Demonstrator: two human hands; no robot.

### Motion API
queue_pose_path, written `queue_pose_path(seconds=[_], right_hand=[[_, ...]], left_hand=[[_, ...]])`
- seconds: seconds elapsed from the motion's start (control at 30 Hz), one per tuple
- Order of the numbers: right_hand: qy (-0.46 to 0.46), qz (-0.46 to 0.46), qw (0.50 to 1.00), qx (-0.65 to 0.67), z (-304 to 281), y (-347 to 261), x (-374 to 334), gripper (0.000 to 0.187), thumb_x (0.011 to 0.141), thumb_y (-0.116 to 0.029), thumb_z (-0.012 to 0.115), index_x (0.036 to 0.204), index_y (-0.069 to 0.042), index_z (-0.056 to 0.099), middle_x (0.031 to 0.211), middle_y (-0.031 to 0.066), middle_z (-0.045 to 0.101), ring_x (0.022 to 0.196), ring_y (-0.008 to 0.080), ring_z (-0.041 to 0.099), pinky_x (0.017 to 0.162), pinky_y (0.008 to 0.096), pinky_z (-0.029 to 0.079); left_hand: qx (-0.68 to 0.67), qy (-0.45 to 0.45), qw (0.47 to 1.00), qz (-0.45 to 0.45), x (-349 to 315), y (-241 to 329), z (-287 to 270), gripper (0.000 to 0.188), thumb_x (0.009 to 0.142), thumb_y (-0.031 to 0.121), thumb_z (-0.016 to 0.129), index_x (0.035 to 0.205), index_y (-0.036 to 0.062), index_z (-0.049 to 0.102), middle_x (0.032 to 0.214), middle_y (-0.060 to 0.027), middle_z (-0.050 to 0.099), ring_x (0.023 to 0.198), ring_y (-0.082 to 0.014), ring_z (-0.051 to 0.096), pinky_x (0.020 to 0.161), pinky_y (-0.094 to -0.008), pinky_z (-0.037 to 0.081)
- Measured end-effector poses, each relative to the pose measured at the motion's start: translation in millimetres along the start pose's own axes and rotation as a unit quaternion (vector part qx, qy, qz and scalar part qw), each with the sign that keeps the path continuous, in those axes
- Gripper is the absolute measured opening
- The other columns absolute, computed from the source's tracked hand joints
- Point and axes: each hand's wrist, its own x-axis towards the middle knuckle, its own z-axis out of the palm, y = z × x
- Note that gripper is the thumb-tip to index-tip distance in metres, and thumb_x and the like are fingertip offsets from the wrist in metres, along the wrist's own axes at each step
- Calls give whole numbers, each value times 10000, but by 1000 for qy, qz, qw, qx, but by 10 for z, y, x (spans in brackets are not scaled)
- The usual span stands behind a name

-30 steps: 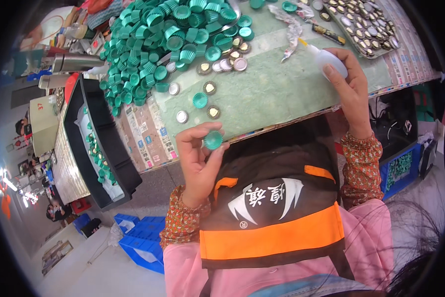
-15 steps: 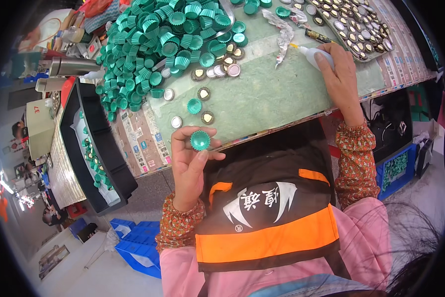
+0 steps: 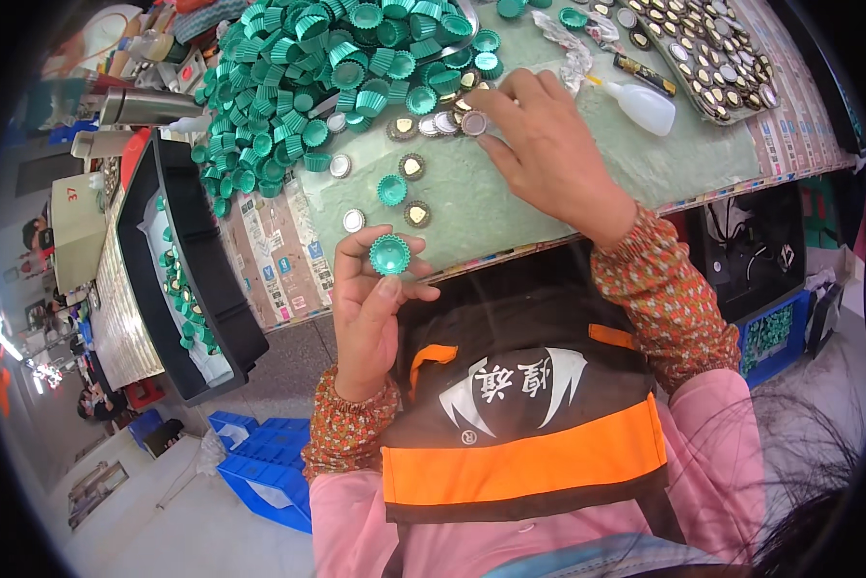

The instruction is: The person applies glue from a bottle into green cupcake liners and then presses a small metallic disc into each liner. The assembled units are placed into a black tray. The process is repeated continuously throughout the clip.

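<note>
My left hand point(image 3: 367, 308) holds a small green fluted cup point(image 3: 389, 254) near the table's front edge, its hollow facing up and a shiny spot inside. Over the table, my right hand point(image 3: 548, 144) reaches to a cluster of small round caps; its thumb and forefinger are apart on either side of a pale disc point(image 3: 474, 122). A white squeeze bottle point(image 3: 648, 109) with a yellow nozzle lies to the right of that hand. In front of my left hand are another green cup point(image 3: 391, 190), a dark-rimmed cap point(image 3: 416, 214) and a white-faced cap point(image 3: 354, 221).
A big heap of green fluted cups point(image 3: 288, 91) covers the table's far left. At the far right stands a tray point(image 3: 736, 118) of dark-rimmed caps. Crumpled plastic point(image 3: 575, 63) and a dark tube point(image 3: 644, 74) lie beyond the bottle. A black bin point(image 3: 230, 318) stands left of the table.
My right hand has let go of the squeeze bottle, which now lies on the table, and has moved left to the caps. My left hand still holds the green cup.
</note>
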Motion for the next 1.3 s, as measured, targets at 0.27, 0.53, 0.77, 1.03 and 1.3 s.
queue_pose_path(seconds=[0.27,0.53,0.77,1.03,1.3], right_hand=[[-39,-52,996,58,33,26,-65,169,812,-27,649,976,-65,637,949,94,581,914,303,553,809,426,456],[-85,-17,990,109,-386,73,-334,213,796,-27,665,1001,-62,619,947,108,573,933,324,541,825,430,458],[-75,70,993,63,-292,21,-394,197,805,-80,688,977,-59,593,928,109,566,916,331,540,801,444,442],[-88,52,990,-102,-204,-216,-373,270,819,-239,735,935,-59,571,886,92,545,879,287,538,759,429,401],[-115,23,992,43,-242,-84,-382,285,798,-128,701,1056,-66,598,992,101,532,963,305,520,800,425,407]], left_hand=[[-3,25,1000,-6,-65,-22,-96,440,1011,143,535,1416,34,398,1256,-172,584,1066,-210,628,846,-348,608],[-13,10,1000,-27,-43,-23,-74,472,1006,170,551,1426,19,400,1211,-163,594,1046,-207,636,834,-351,613],[-17,-5,999,-37,-30,-15,-13,511,1006,195,554,1449,0,392,1204,-162,597,1059,-207,641,840,-358,615],[-8,-2,999,-52,-42,-37,2,501,1012,190,547,1446,-10,396,1206,-159,605,1067,-202,644,844,-354,614],[-45,-5,995,-92,-47,-39,16,526,989,211,589,1447,12,426,1216,-137,613,1084,-172,611,866,-344,592]])
